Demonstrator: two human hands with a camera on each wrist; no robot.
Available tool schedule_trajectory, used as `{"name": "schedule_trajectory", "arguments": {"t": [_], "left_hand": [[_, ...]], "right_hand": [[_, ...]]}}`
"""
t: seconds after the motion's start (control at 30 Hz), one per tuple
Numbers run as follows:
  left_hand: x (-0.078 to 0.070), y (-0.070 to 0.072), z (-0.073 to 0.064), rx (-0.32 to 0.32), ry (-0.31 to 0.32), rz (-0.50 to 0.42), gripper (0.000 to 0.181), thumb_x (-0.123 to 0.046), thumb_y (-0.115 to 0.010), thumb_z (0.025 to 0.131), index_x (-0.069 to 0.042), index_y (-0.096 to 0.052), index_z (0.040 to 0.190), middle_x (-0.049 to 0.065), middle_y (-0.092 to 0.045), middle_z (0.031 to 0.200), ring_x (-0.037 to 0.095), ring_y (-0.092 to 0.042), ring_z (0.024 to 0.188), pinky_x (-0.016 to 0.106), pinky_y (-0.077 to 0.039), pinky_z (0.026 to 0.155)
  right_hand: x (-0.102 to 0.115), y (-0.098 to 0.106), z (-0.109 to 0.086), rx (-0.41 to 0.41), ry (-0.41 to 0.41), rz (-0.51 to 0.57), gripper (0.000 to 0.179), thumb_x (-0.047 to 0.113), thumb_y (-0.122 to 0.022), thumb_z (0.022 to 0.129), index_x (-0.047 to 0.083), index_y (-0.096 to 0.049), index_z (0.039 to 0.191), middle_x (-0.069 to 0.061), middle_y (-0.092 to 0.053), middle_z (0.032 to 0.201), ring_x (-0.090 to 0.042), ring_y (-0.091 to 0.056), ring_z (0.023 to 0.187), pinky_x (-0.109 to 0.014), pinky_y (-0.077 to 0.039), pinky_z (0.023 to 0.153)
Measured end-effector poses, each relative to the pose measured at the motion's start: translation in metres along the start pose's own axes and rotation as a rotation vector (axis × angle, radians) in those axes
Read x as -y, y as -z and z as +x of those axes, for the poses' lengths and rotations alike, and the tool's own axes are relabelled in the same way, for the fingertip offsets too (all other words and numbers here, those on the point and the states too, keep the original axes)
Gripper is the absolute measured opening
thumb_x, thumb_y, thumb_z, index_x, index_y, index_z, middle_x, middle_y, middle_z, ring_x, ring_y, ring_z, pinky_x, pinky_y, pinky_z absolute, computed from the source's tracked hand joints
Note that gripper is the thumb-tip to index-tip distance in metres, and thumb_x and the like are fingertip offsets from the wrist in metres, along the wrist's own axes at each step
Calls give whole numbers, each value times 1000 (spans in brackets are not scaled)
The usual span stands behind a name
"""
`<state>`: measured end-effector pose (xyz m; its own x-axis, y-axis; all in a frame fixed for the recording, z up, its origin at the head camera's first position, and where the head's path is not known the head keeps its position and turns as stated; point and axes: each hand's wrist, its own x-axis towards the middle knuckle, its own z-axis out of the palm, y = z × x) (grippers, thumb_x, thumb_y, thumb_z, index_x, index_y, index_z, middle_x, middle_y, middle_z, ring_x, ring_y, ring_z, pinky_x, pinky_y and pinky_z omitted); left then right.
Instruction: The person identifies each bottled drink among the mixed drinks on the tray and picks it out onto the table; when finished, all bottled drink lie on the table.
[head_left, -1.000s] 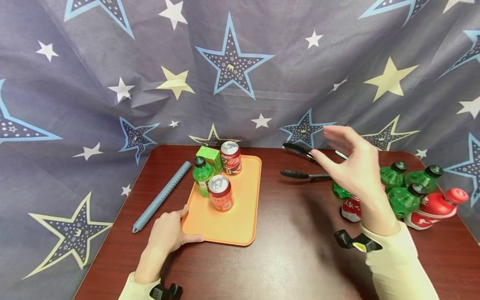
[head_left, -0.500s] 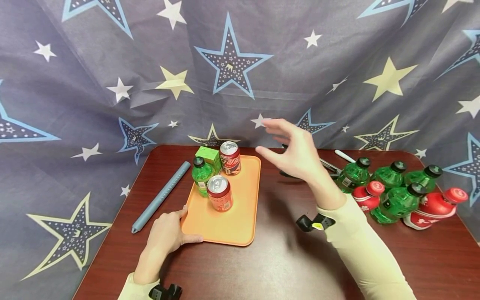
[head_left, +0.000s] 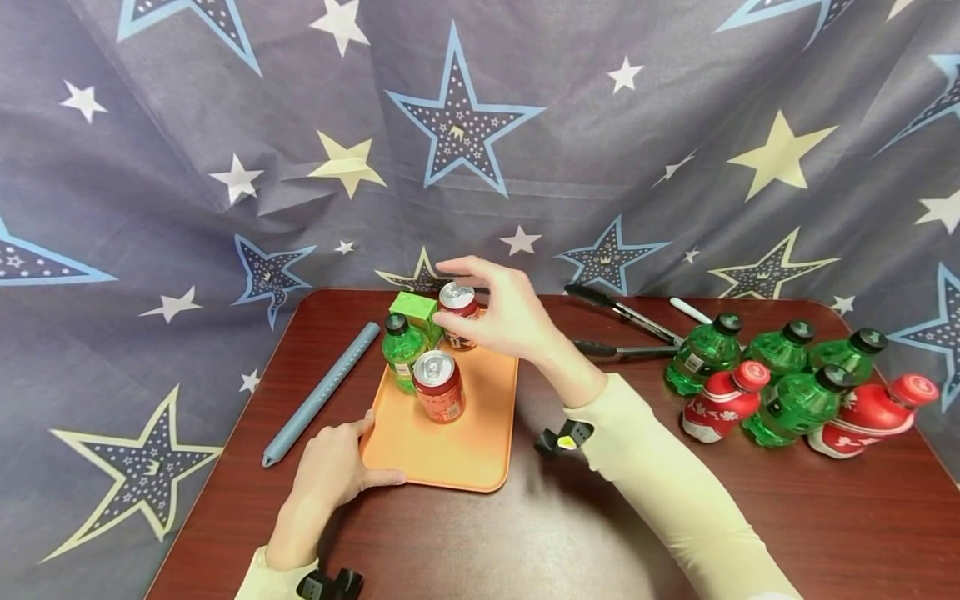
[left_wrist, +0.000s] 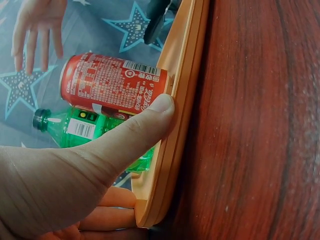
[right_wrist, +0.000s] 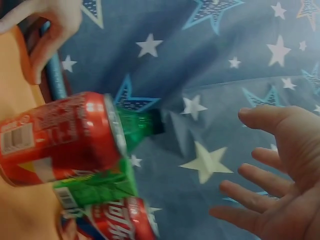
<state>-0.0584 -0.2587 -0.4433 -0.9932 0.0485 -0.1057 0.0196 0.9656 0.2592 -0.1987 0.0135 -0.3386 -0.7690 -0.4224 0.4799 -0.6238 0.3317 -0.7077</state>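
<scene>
An orange tray (head_left: 442, 454) carries two red soda cans, a small green bottle (head_left: 403, 346) with a black cap and a green box (head_left: 415, 308). My left hand (head_left: 333, 462) grips the tray's near left corner, thumb along the front rim and fingers at the side. The nearer can (head_left: 439, 392) stands at the tray's middle. My right hand (head_left: 502, 308) hovers at the back can (head_left: 457, 302), covering part of it in the head view. In the right wrist view the right hand's fingers are spread, apart from the back can (right_wrist: 122, 220).
A grey-blue rod (head_left: 322, 393) lies left of the tray. Black-tipped tongs (head_left: 637, 321) and a white stick (head_left: 690, 311) lie at the back right. Several green bottles (head_left: 802, 404) and two red bottles (head_left: 720, 404) stand at the right. A star-patterned cloth (head_left: 480, 167) hangs behind the table.
My right hand has swept left from above the bottles at the right, past the tongs, to the back can. The left hand has stayed at the tray's corner.
</scene>
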Motion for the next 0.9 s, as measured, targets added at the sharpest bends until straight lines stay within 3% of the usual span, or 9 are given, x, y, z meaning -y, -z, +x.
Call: {"name": "schedule_trajectory", "arguments": {"t": [0.2, 0.3, 0.57, 0.9], "left_hand": [[-1, 0, -1, -3, -5, -4, 116, -68, -96, 60, 2, -61, 147, 31, -72, 129, 50, -72, 106, 60, -58, 87], [-1, 0, -1, -11, -15, -4, 115, -67, -96, 60, 2, -62, 146, 31, -73, 127, 50, -73, 104, 60, -58, 85], [-1, 1, -1, 3, -3, -10, 116, -68, -95, 60, 2, -61, 147, 31, -72, 129, 50, -72, 105, 61, -58, 86], [1, -1, 0, -23, -14, 5, 115, -68, -96, 59, 1, -63, 145, 31, -73, 127, 50, -73, 102, 60, -58, 83]], "right_hand": [[-3, -23, 4, 77, -16, 16, 56, 25, -91, 84, 15, -71, 136, -3, -76, 131, -24, -78, 114, -39, -62, 98], [-4, -33, 4, 121, -25, 12, 57, 26, -90, 85, 15, -70, 137, -5, -75, 132, -27, -77, 117, -35, -60, 102], [-12, -56, 6, 209, -36, 12, 61, 28, -88, 88, 9, -66, 142, -10, -72, 138, -31, -76, 118, -43, -56, 108], [-15, -76, 8, 238, -88, 1, 58, 29, -89, 87, 13, -67, 139, -4, -75, 133, -26, -76, 119, -38, -57, 106]]}}
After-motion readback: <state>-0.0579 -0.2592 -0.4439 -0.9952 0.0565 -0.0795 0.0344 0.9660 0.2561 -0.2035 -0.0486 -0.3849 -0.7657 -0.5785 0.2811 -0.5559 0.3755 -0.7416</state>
